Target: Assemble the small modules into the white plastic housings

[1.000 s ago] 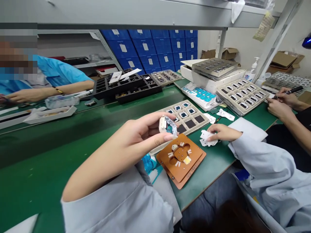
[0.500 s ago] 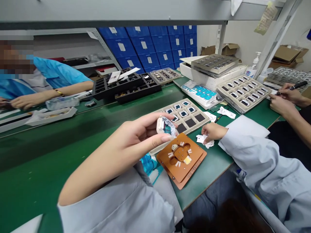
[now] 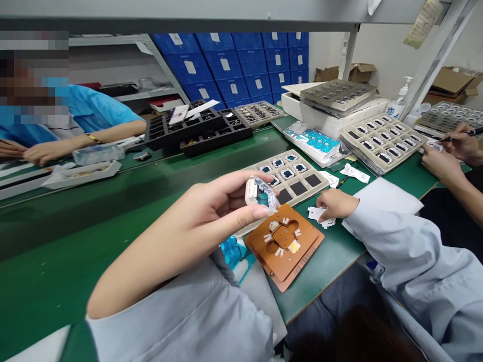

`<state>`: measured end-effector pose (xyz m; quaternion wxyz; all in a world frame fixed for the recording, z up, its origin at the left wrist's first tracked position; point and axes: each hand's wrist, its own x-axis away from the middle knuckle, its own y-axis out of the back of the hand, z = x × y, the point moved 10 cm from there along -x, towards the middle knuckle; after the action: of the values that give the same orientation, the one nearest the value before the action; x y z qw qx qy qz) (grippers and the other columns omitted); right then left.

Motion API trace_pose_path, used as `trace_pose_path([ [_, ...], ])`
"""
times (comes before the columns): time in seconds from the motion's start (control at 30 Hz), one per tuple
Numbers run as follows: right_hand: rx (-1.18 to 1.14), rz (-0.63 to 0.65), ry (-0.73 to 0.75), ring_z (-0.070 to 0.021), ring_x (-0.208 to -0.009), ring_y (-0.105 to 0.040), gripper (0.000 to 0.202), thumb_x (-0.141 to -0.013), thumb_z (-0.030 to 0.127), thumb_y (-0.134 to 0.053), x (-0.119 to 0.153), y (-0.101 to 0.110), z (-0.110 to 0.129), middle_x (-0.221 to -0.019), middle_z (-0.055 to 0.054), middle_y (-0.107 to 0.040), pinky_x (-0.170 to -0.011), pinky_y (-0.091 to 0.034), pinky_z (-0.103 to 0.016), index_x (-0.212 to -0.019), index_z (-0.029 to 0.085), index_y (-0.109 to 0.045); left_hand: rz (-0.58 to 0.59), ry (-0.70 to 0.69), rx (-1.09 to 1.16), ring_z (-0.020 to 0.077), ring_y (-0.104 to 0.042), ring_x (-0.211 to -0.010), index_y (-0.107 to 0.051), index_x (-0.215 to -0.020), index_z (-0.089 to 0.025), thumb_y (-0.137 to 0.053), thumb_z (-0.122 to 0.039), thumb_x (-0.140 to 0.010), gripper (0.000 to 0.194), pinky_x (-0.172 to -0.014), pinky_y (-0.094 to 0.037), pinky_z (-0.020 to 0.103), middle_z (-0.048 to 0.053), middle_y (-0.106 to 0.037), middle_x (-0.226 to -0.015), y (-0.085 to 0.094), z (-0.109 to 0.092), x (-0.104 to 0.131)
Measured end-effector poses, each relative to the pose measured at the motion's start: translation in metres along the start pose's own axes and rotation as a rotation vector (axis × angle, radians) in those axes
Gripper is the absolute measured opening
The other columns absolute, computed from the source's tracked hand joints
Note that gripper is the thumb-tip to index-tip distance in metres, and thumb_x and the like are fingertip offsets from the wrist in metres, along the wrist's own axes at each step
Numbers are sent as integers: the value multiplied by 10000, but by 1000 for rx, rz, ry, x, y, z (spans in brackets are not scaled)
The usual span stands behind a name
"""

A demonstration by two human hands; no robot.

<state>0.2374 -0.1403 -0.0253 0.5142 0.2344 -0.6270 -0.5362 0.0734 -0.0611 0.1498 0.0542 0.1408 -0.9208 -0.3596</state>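
My left hand [image 3: 230, 203] is raised over the bench, thumb and fingers closed around a small watch-case-like housing [image 3: 260, 193], whitish outside with a teal inside. Beneath it lies an orange-brown fixture plate [image 3: 311, 241] with a shaped recess in its middle. Down on the bench, my right hand [image 3: 337, 202] has its fingertips pinched on thin white die-cut pieces [image 3: 326, 221]. How many of these are between the fingers is hidden. Just behind both hands stands a beige tray [image 3: 307, 195] holding several similar housings in its pockets.
A second beige tray [image 3: 377, 143] of housings sits right, near a co-worker's hands [image 3: 449, 156] with a pen. Blue sticker sheets [image 3: 315, 141] lie behind. Black compartment trays [image 3: 215, 136] stand across the bench, near another person's arm [image 3: 113, 133]. A shelf beam [image 3: 211, 12] crosses overhead.
The whole view has shifted slightly. Both my hands keep nearly the same pose, the left still holding the housing, the right still at the white pieces. The co-worker's hands at right have moved slightly.
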Motion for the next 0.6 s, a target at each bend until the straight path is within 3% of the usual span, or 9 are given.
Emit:
trace_pose_path([
  [0.2,12,-92,-53,-228,-1076,-611,261,-951,358,-609,14,-2,-2,-1191,-90,-622,-928,-522,-435,-1131,170,-628,12,-8,9,219,-650,-832,-614,-1221,-191,-605,-538,-790,554,-608,-513,199,53,-695,-1109,0,-3,-1],
  [0.6,-78,6,28,-199,-954,-646,242,-948,367,-614,-9,-7,-11,-1070,-61,-656,-846,-553,-389,-1055,152,-643,-4,-15,34,226,-653,-934,-608,-1212,-189,-639,-540,-788,550,-693,-533,184,45,-699,-1134,2,0,1],
])
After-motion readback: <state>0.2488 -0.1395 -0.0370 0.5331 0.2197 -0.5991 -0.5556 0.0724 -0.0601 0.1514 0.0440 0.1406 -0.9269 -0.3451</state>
